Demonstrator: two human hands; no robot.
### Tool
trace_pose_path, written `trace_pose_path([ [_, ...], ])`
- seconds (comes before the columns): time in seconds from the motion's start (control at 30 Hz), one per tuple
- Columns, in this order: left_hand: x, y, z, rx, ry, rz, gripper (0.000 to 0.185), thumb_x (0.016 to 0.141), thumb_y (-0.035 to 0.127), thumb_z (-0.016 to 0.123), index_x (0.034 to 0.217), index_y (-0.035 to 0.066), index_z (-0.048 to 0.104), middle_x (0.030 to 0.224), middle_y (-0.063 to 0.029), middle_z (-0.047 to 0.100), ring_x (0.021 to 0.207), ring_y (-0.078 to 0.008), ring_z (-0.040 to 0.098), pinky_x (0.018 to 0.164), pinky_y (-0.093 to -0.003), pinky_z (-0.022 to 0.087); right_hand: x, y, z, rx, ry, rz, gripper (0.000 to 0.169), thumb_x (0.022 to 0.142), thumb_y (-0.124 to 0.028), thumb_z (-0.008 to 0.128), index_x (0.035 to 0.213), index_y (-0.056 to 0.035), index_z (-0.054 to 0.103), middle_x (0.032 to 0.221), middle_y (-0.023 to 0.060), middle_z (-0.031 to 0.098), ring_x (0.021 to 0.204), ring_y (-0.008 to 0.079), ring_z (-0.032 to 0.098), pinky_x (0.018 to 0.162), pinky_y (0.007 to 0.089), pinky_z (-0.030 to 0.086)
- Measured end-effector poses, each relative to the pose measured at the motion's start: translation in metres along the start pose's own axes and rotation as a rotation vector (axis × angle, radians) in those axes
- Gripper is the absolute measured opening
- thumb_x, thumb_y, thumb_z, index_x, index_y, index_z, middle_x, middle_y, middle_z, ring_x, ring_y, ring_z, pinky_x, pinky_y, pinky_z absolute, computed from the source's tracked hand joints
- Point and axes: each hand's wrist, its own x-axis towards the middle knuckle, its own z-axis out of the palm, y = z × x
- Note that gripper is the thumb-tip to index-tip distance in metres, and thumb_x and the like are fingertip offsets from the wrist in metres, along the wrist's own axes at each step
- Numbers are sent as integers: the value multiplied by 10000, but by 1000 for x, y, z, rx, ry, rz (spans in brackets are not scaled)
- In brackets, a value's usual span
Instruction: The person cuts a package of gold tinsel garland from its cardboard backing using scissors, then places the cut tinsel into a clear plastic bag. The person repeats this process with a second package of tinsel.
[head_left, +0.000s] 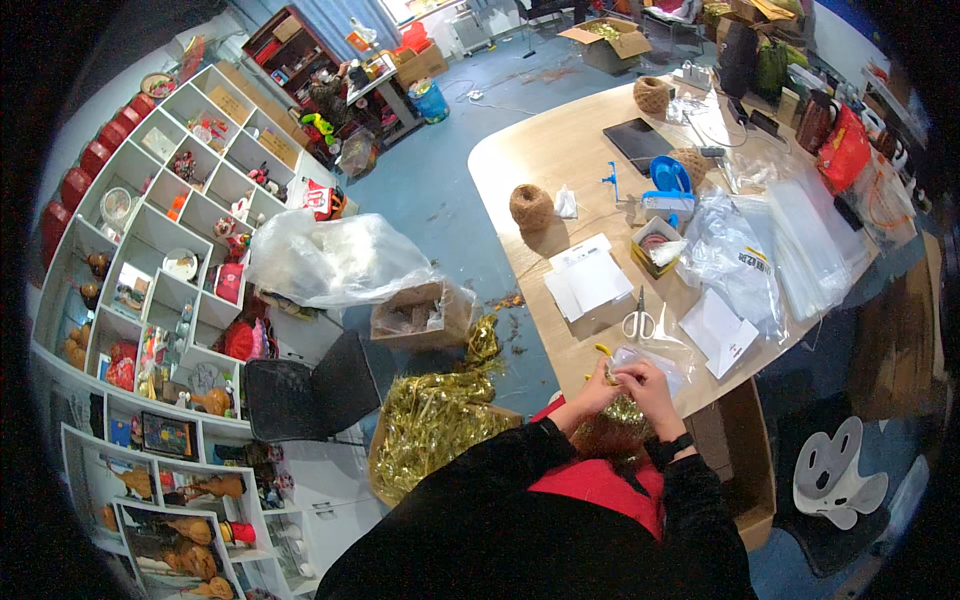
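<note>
At the near edge of the wooden table (559, 322), my left hand (598, 390) and my right hand (646, 386) are close together, their fingers closed on a bundle of gold tinsel (621, 416) that hangs down over my lap. A small clear plastic bag (671, 367) lies just beyond my fingers. Something yellow and curved (602, 349), perhaps a tool's handle, shows beside my left hand. White-handled scissors (639, 324) rest on the table beyond the hands, blades pointing away. Exactly what each fingertip pinches is hidden.
White cards (589, 277), a twine ball (532, 208), a small open box (658, 247), a blue tape dispenser (669, 187) and plastic bags (731, 251) lie on the table. Left of me stand a box of gold tinsel (435, 427), a black chair (311, 390) and white shelves (172, 292).
</note>
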Motion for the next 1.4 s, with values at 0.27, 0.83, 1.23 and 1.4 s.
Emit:
trace_pose_path([
  [0.27,-58,123,-26,-51,-13,-2,847,769,248,829,1390,-23,320,1292,-160,509,1151,-224,539,988,-358,456,-29,-6,-46,-84,554,143,824,829,-336,765,1473,-93,312,1347,155,447,1221,276,458,980,363,401],
  [0.83,-200,168,-25,-227,96,132,784,789,155,792,1368,42,274,1257,-137,496,1168,-227,499,1005,-368,397,-109,-107,16,835,-52,270,549,913,-263,660,1345,2,449,1238,101,583,1110,193,568,952,333,464],
  [1.23,-285,129,2,-270,185,106,684,818,142,779,1299,28,306,1212,-123,515,1117,-204,521,984,-358,416,-219,-93,43,675,39,398,440,878,-245,736,1220,-6,594,1100,34,658,986,126,596,876,301,475],
  [1.4,-291,125,13,-252,139,146,764,793,180,796,1338,34,281,1246,-144,499,1140,-239,507,999,-404,395,-225,-108,5,802,-260,435,435,875,-196,726,1238,-3,584,1142,63,661,1030,166,620,881,324,499],
])
